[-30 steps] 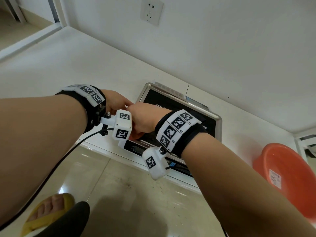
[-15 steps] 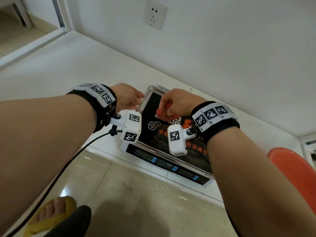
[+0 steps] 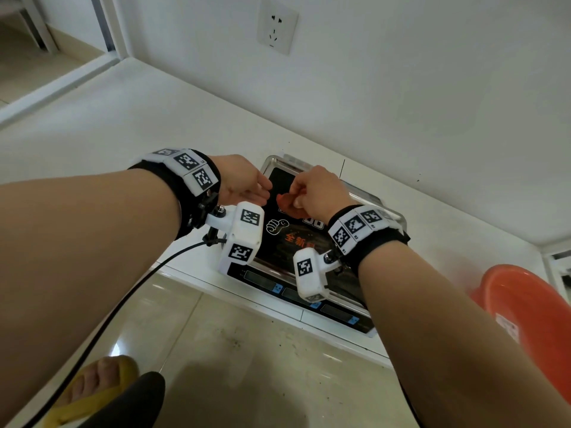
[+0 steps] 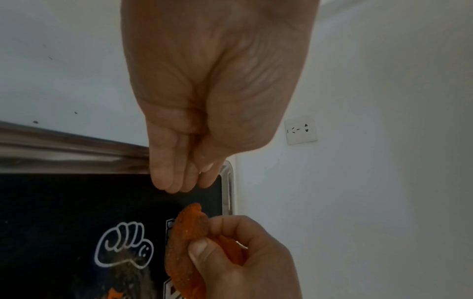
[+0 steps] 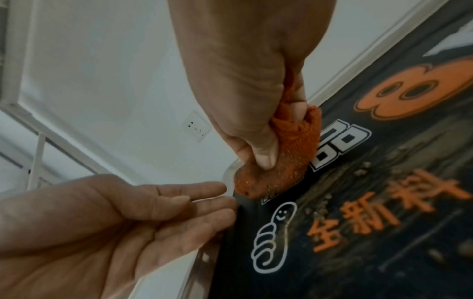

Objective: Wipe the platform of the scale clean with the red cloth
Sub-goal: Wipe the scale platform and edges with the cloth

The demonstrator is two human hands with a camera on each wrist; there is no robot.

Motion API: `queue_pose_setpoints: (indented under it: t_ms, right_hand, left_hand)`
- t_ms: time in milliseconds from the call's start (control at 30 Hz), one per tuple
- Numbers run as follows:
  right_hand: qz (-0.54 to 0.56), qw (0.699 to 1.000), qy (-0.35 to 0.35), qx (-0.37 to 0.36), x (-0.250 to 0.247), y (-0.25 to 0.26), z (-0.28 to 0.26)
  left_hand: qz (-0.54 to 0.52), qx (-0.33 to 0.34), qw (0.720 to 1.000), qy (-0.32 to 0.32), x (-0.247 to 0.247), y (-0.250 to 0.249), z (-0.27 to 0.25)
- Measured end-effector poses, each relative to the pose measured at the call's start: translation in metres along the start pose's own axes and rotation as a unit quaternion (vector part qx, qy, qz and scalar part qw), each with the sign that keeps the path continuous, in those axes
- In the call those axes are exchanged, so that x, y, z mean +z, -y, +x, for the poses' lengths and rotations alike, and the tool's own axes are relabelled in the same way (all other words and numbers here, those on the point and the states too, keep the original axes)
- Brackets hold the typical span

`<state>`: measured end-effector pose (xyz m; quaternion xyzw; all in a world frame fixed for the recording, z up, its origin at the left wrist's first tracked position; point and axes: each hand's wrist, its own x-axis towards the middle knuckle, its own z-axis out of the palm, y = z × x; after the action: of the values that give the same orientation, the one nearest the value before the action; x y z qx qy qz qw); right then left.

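The scale's platform (image 3: 309, 242) is black with orange print and a metal rim, and it sits on a white counter. Gritty smudges (image 5: 358, 172) lie on it. My right hand (image 3: 315, 193) hovers over the far left part and grips a small folded red cloth (image 3: 285, 200) between thumb and fingers. In the right wrist view the red cloth (image 5: 281, 161) is right at the platform (image 5: 384, 182); contact is unclear. My left hand (image 3: 244, 183) is beside the left rim, a little apart from the cloth. The left hand (image 5: 166, 206) has relaxed straight fingers and holds nothing.
The scale's display panel (image 3: 278, 285) faces me at the counter's front edge. An orange basin (image 3: 525, 319) stands low at the right. A wall socket (image 3: 277, 29) is above the counter. My foot in a yellow slipper (image 3: 92, 387) is on the tiled floor.
A second ago both hands were bunched together over the platform's near left side. They have drawn apart, and the right hand has carried the cloth toward the far left part.
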<state>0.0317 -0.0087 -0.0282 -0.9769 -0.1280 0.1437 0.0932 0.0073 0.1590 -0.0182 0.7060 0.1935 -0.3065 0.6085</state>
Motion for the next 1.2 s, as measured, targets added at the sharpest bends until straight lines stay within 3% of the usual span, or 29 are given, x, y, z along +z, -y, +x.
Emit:
queue_pose_setpoints:
  t_ms: [333, 500, 633, 733, 867, 933, 1067, 1200]
  right_hand:
    - [-0.100, 0.990, 0.077, -0.061, -0.007, 0.000, -0.015]
    - [-0.073, 0.994, 0.020, -0.080, 0.002, -0.002, -0.011]
    - [-0.089, 0.991, 0.039, -0.097, 0.000, 0.003, -0.009]
    - [-0.066, 0.986, 0.082, -0.130, 0.003, 0.007, -0.013]
    - [-0.082, 0.970, 0.202, -0.106, -0.007, 0.011, -0.022]
    - [-0.068, 0.974, 0.195, -0.090, -0.019, 0.007, -0.022]
    - [-0.067, 0.990, 0.102, -0.067, -0.024, 0.005, -0.010]
    - [-0.085, 0.984, 0.118, -0.102, -0.008, 0.020, -0.010]
  left_hand:
    - [0.037, -0.020, 0.997, 0.060, -0.003, 0.002, -0.001]
    - [0.039, -0.023, 0.997, 0.057, -0.004, 0.001, 0.001]
    - [0.049, -0.023, 0.997, 0.060, -0.005, 0.000, 0.001]
    - [0.053, -0.021, 0.996, 0.071, -0.005, 0.000, 0.001]
    - [0.045, -0.017, 0.997, 0.065, -0.005, 0.001, 0.000]
    - [0.047, -0.019, 0.996, 0.067, -0.006, 0.001, 0.000]
    - [0.050, -0.026, 0.996, 0.068, -0.007, -0.001, -0.002]
    - [0.059, -0.031, 0.995, 0.080, -0.005, -0.001, -0.002]
